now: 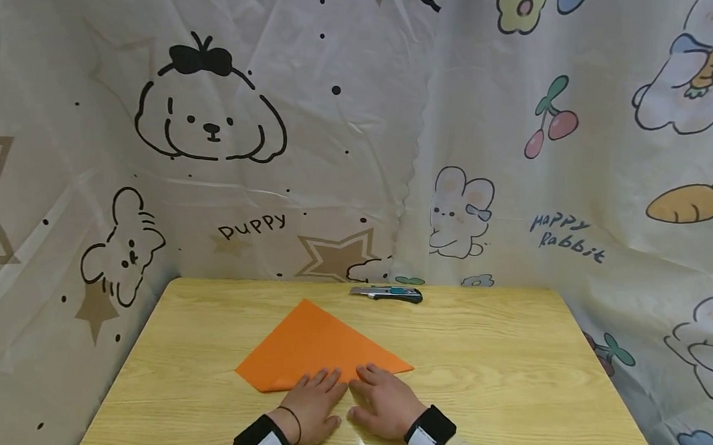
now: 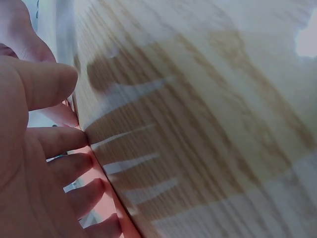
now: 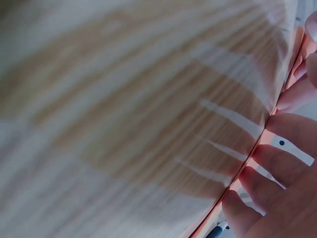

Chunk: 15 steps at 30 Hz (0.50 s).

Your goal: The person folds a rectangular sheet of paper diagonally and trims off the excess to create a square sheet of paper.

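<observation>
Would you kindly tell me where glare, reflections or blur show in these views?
Head view: a bright glare patch at bottom centre on the glossy yellow wood-grain table; left wrist view: a blown-out white spot at upper right, the bare left hand mirrored in the table; right wrist view: the bare right hand mirrored there too, the grain blurring toward upper left.

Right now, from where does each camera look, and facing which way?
Head: worn on the head, facing forward and down at table and orange paper; left hand, right hand show.
Left wrist: on that wrist, facing table and paper's edge; left hand, part of right hand show.
Right wrist: on that wrist, facing likewise; right hand shows.
Both wrist views share that edge.
</observation>
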Each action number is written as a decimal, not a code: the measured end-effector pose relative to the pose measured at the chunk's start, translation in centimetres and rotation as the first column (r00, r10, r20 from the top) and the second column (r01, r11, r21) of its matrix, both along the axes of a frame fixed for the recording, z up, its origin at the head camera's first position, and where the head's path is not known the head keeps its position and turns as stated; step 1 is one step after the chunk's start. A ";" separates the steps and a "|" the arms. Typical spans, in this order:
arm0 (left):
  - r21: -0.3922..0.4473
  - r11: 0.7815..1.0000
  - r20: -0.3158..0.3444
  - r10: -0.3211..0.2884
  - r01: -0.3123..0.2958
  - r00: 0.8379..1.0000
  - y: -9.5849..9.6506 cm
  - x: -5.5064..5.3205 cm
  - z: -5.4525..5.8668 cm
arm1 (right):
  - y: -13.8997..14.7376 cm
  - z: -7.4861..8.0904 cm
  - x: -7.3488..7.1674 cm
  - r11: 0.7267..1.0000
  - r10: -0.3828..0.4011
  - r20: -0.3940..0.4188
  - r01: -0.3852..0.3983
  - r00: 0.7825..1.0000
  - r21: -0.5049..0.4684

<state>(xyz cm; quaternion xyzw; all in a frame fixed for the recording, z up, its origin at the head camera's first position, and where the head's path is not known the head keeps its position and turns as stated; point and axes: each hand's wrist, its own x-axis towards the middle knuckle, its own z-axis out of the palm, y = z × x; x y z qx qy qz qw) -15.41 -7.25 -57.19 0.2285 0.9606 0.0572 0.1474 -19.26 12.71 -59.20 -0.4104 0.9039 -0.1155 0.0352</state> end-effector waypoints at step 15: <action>-0.013 1.000 -0.045 0.027 -0.028 0.999 0.3 0.1 -0.2 | -0.6 -0.1 0.1 0.999 -0.005 -0.083 0.008 0.997 0.038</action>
